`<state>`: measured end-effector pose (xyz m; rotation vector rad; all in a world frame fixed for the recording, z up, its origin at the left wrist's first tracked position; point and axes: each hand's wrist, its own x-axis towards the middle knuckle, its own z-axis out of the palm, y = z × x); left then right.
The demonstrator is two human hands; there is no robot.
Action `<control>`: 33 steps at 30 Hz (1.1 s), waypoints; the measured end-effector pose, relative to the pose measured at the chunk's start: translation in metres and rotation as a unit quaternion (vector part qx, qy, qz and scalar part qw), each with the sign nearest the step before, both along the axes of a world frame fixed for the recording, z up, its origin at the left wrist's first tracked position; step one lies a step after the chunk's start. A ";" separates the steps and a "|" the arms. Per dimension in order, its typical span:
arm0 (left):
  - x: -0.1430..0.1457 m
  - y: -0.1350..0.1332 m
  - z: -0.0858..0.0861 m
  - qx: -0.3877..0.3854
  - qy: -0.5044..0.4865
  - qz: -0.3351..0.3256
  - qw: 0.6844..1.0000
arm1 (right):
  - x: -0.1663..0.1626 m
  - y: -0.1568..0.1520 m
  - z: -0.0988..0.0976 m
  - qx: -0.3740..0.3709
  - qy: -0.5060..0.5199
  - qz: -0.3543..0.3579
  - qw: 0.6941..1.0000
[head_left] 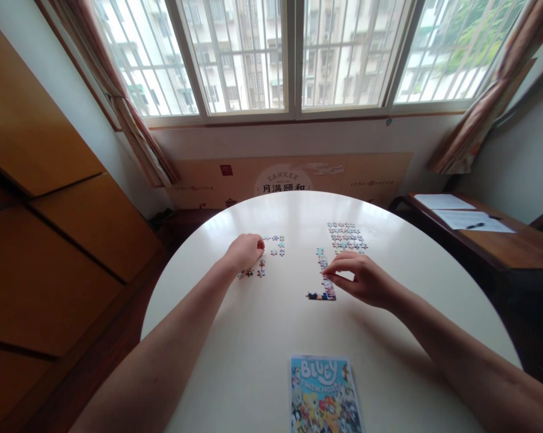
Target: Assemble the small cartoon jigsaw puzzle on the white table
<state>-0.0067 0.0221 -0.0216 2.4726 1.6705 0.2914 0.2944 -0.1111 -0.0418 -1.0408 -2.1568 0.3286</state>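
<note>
On the round white table (262,337), my left hand (245,250) rests curled over a scatter of small loose puzzle pieces (275,245), fingers closed; what they hold is hidden. My right hand (360,278) pinches at the joined strip of puzzle pieces (323,279), an L-shaped run near the table's middle, with thumb and fingers pressed together on its edge. Another patch of laid-out pieces (346,236) lies just beyond the right hand.
A colourful Bluey puzzle picture card (325,394) lies at the near table edge. A wooden side desk (501,240) with papers and a pen stands at the right. Wooden cabinets (50,228) line the left wall, and barred windows (293,54) are ahead.
</note>
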 end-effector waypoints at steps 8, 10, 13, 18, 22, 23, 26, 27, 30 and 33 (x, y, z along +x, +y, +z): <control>0.005 -0.009 0.021 -0.031 -0.161 0.023 0.986 | 0.001 0.004 -0.004 0.002 -0.025 0.002 1.000; 0.014 -0.017 0.025 -0.078 -0.203 -0.004 0.976 | 0.000 0.004 -0.005 0.005 -0.033 0.007 0.999; 0.025 -0.028 0.031 -0.171 -0.257 -0.031 0.951 | 0.001 0.005 -0.008 0.018 -0.043 0.006 0.999; 0.033 -0.041 0.051 -0.213 -0.306 -0.022 0.928 | 0.000 0.006 -0.008 0.034 -0.041 0.000 0.999; 0.036 -0.051 0.068 -0.237 -0.327 -0.047 0.913 | -0.002 0.004 -0.005 0.039 -0.032 0.015 0.999; 0.036 -0.054 0.070 -0.242 -0.322 -0.057 0.913 | -0.003 0.004 -0.004 0.040 -0.031 0.018 0.999; 0.037 -0.063 0.067 -0.253 -0.296 -0.071 0.918 | -0.005 0.003 -0.002 0.039 -0.031 0.027 0.998; 0.038 -0.067 0.063 -0.259 -0.292 -0.069 0.918 | -0.005 0.002 -0.002 0.038 -0.030 0.030 0.998; 0.043 -0.077 0.042 -0.277 -0.310 -0.061 0.908 | -0.007 0.000 -0.001 0.029 -0.032 0.041 0.998; 0.050 -0.086 0.019 -0.281 -0.313 -0.050 0.906 | -0.009 -0.002 -0.001 0.019 -0.039 0.053 0.998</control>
